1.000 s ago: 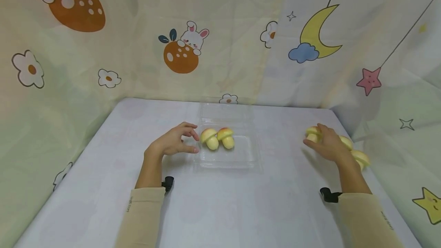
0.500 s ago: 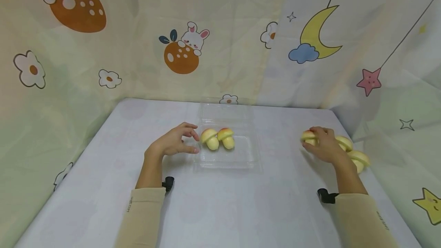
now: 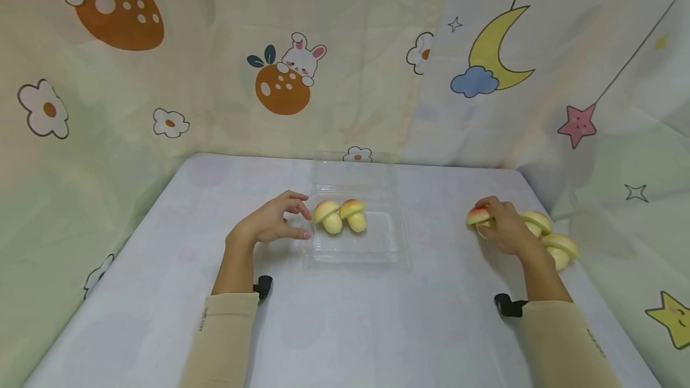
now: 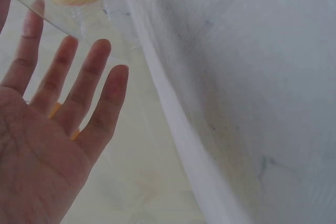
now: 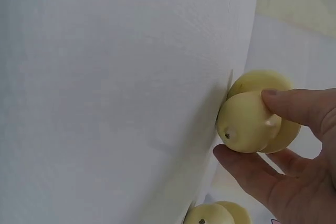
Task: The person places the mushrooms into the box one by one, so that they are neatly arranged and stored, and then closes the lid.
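Observation:
In the head view, a clear plastic clamshell box (image 3: 385, 238) lies with its lid folded back, holding two toy mushrooms, a left one (image 3: 326, 217) and a right one (image 3: 353, 216), side by side. My left hand (image 3: 275, 218) is at the box's left side; in the left wrist view its fingers (image 4: 94, 69) extend loosely, fingertips right at the clear edge. Far to the right, my right hand (image 3: 507, 226) pinches a yellow toy mushroom (image 5: 245, 124) with a reddish cap, thumb on one side and fingers on the other. The palm hides part of that mushroom in the head view.
Two more toy mushrooms, one farther back (image 3: 537, 222) and one nearer (image 3: 562, 249), lie beside the right wrist near the right edge of the white table (image 3: 377, 328). Printed cloth walls (image 3: 356, 76) stand behind the table and along its sides.
My right hand has shifted slightly left with its mushroom, and its fingers now curl closer round it. The left hand and the box have stayed in place.

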Tool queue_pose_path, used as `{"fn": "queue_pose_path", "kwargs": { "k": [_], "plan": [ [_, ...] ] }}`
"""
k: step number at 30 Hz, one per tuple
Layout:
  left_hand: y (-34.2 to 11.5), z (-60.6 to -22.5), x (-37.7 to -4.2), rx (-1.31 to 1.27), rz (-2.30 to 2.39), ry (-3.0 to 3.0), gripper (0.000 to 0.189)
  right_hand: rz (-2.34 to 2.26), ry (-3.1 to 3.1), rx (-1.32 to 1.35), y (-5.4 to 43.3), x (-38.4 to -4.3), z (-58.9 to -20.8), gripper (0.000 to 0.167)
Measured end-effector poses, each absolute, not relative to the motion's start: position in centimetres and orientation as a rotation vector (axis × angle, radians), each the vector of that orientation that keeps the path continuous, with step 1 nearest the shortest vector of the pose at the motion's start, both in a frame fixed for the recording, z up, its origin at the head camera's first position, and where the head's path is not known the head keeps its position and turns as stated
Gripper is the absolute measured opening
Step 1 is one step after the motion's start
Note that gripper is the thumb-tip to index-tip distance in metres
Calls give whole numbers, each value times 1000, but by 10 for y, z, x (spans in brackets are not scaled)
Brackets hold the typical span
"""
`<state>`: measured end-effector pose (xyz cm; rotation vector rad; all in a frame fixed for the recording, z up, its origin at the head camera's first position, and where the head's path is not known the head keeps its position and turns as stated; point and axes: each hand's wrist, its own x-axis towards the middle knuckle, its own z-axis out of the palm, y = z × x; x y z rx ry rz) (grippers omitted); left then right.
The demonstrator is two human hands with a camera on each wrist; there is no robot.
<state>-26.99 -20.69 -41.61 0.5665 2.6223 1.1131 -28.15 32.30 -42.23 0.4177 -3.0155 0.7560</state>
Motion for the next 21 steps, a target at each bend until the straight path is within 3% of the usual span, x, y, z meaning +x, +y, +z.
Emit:
{"fn": "queue_pose_path", "kwargs": {
  "k": [21],
  "plan": [
    [-205,-415,-270,511,1112,2616,36,1048,-2762,625,316,-279,-428,46]
  ]
}}
